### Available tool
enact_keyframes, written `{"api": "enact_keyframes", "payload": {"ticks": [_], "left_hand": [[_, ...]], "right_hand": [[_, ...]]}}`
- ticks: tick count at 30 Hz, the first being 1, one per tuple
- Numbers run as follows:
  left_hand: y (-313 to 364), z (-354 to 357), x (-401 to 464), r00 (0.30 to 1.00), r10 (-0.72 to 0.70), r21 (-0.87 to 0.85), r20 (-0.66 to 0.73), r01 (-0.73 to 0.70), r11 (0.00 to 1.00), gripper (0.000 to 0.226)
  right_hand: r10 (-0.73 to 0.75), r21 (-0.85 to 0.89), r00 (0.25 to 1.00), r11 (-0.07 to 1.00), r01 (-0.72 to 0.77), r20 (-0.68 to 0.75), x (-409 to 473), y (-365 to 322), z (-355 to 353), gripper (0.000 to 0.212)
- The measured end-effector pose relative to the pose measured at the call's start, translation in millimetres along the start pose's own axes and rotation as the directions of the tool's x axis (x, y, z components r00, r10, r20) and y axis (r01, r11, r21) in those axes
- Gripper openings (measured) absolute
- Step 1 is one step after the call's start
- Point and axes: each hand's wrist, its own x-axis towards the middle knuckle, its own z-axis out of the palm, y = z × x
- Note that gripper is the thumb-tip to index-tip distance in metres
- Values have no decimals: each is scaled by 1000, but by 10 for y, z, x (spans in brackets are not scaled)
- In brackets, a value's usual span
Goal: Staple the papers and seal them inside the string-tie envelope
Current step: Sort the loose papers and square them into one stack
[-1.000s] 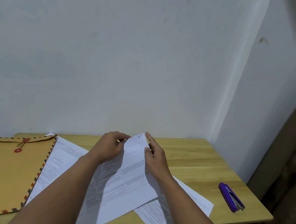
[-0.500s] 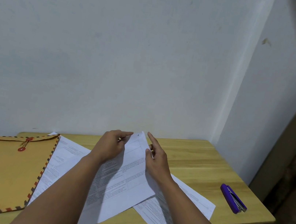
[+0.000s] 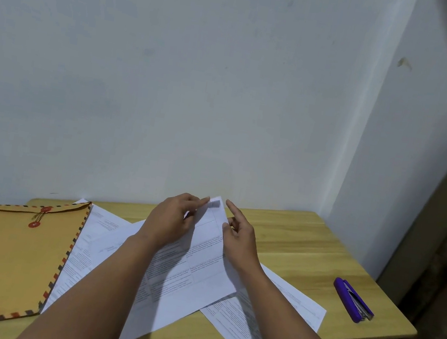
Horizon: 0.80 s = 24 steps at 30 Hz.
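Leftmost, a tan envelope [image 3: 3, 255] with a striped red-and-dark border lay flat on the wooden table [image 3: 306, 248], its flap down and a string running between 2 red buttons; what it held could not be told. Just beside it, printed white papers [image 3: 195, 275] fanned loosely across the table, unaligned, one sheet tucked partly under the envelope's edge. The left hand [image 3: 171, 222] pinched the top sheet's far corner between thumb and curled fingers. The right hand [image 3: 238, 235] held that sheet's right edge with its thumb, forefinger pointing straight out. Far right, well apart from the papers, a purple stapler [image 3: 353, 304] lay near the table's edge.
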Motion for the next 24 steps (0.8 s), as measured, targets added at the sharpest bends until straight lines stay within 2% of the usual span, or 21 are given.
{"api": "enact_keyframes", "payload": {"ticks": [3,5,9,16,24], "left_hand": [[27,4,-1,1000,10,-9,-19,-10,1000,49],[48,12,-3,998,-14,-64,-55,11,998,36],[112,5,28,985,-161,-110,-69,153,982,18],[78,23,72,973,-226,-192,-49,213,958,13],[96,6,71,968,-250,-195,-12,243,950,19]], "right_hand": [[21,36,1000,999,-21,2,-9,-18,-20,57],[15,43,1000,999,-15,12,-18,-22,-23,57],[-6,28,1000,1000,5,25,-44,-24,-25,56],[-13,19,999,1000,12,44,-74,-45,-27,56],[44,77,999,996,-45,13,-81,-81,-14,32]]}}
